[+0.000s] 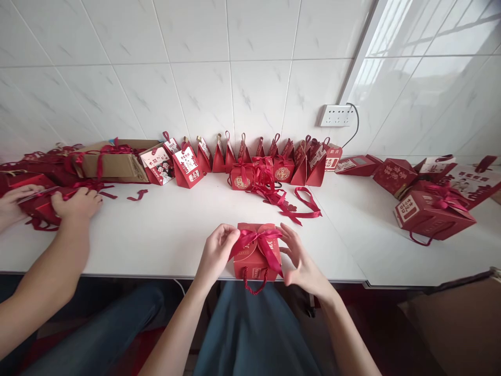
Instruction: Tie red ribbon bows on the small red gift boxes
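Note:
A red gift box (pixel 256 263) sits at the table's front edge. Across its top lies a crimson ribbon (pixel 260 239) tied in a bow, its tail slanting down the front right. A twisted red cord handle (pixel 255 287) hangs over the near side. At the bow's left loop, my left hand (pixel 217 250) pinches the ribbon between thumb and fingers. My right hand (pixel 303 263) is at the box's right side with its fingers apart, the upper fingertips close to the right loop. Whether those fingertips touch the ribbon is hard to tell.
A co-worker's hands (pixel 76 203) handle another red box at left. Behind stand a cardboard carton (pixel 113 164), several red gift boxes (pixel 188 166) along the wall and loose ribbons (pixel 307 206). More boxes (pixel 436 214) stand at right. A power strip (pixel 337 116) is on the tiled wall.

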The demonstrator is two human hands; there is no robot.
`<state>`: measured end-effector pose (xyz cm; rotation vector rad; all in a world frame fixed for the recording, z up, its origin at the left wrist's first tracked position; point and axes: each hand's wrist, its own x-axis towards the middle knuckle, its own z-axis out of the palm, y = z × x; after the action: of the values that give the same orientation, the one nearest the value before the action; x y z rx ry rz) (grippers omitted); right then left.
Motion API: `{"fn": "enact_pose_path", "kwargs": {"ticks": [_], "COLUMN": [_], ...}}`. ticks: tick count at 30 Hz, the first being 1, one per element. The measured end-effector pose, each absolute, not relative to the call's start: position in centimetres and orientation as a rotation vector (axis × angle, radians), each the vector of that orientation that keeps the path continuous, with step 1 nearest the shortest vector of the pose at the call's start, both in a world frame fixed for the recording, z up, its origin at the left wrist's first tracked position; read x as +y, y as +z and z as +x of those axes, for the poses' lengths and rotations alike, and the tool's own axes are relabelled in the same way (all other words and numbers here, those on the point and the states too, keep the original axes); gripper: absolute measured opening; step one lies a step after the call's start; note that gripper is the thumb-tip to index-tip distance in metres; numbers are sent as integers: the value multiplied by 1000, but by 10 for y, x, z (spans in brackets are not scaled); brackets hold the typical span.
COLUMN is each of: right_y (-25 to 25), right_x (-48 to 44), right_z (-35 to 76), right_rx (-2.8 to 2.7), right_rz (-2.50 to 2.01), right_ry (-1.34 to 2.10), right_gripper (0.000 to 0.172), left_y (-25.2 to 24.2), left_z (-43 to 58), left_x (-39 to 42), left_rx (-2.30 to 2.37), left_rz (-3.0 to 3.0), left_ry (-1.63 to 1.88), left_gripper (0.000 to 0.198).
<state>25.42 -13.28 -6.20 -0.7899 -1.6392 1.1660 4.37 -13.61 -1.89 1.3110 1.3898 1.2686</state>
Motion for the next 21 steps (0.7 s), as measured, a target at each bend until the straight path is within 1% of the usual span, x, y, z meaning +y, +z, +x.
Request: {"fn": "enact_pose_path", "kwargs": {"ticks": [1, 2, 4, 6, 8, 11, 15, 18, 21], "right_y": [-62, -62, -62, -63, -64, -63, -58, -56, -58], "right_x": [-135, -137, -140, -143, -147, -152, -161, -170, -178], "right_z": [254, 253, 248, 243, 240, 241, 246, 249, 252], "right_rx": [-1720, -1773, -1802, -1784, -1776, -1785, -1719, -1614, -1512], "right_rz": [-777, -777, -798, -833, -859, -857, -841, -888, -989], "right_ry": [1171, 1170, 1130, 1018, 856, 585, 313, 216, 203], "right_gripper": [110, 113, 108, 103, 102, 94, 90, 87, 87], "left_y": [-17, -15, -10, -4, 3, 11, 12, 12, 19], "left_z": [44, 45, 49, 55, 62, 76, 97, 110, 119], "left_x": [-137, -138, -139, -142, -148, -161, -175, -180, -184], "left_rx": [1405, 1419, 1436, 1445, 1456, 1381, 1011, 755, 665], "left_rz": [1342, 1365, 1394, 1443, 1564, 1947, 2534, 2737, 2761], "left_ry": [1268, 1275, 1312, 1381, 1484, 1701, 1893, 1940, 1930], "left_gripper": [28, 28, 28, 26, 19, 6, 22, 21, 20]}}
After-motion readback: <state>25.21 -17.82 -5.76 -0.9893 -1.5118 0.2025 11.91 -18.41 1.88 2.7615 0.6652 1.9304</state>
